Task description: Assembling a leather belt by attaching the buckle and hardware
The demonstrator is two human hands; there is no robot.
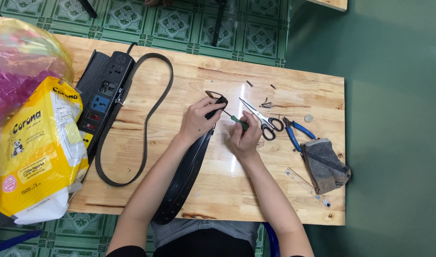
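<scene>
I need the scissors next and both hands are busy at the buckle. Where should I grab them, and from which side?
Probably by the black loop handles of the scissors, coming from the right hand's side. The handles lie close beside that hand, nearer the person, while the open blades point up and left, away from it. Blue-handled pliers lie close on the right, so come from above.

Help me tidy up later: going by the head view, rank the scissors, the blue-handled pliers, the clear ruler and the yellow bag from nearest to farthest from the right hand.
1. Scissors, just right of the right hand.
2. Blue-handled pliers, farther right, beyond the scissors.
3. Clear ruler, right and toward the near table edge.
4. Yellow bag, far off at the table's left end.
</scene>
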